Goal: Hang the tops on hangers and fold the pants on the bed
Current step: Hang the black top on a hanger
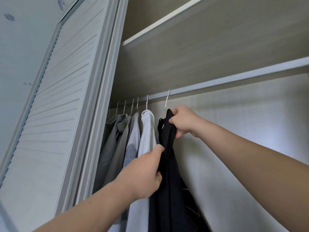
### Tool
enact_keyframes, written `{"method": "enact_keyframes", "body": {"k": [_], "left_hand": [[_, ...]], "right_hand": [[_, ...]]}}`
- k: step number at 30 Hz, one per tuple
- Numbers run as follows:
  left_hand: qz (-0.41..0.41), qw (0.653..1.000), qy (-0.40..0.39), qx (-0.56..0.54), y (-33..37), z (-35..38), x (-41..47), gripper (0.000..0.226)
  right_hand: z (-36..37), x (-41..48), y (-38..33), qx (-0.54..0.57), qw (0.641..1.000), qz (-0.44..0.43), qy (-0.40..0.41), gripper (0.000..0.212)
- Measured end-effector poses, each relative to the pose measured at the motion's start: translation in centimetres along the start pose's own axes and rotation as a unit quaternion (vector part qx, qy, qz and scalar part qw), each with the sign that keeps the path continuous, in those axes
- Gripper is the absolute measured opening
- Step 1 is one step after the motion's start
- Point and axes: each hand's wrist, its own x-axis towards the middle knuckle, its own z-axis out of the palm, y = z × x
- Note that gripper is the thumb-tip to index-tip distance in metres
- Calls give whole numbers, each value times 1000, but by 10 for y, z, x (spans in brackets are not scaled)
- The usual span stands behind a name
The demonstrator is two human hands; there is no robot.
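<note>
Black fabric top (168, 173) hangs on a white plastic hanger (166, 102), the last of seven hooks I count on the silver wardrobe rail (234, 79). Right grip (182, 122) is curled round its upper end just under the hook; left grip (143, 173) pinches the cloth lower down. Beside it hang one white top (147, 131) and three greyish garments (110, 148). One pale louvred sliding door (55, 97) stands to the left, one white-edged shelf (167, 22) above

I operate from one head-worn wide-angle view. It faces forward and tilts upward into the wardrobe (250, 123), close under the hanging rail (234, 78), the louvred door (58, 97) at left.
</note>
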Motion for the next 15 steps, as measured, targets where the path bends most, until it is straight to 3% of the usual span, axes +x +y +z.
{"method": "enact_keyframes", "body": {"k": [5,9,15], "left_hand": [[-17,1000,20,11,-13,-10,-1,47],[-33,999,21,16,-21,-17,-5,46],[-79,996,3,27,-28,-26,-13,48]], "right_hand": [[21,28,-5,7,1000,11,-17,16],[33,45,-3,-7,999,15,-39,32],[50,55,6,40,998,-3,-39,22]]}}
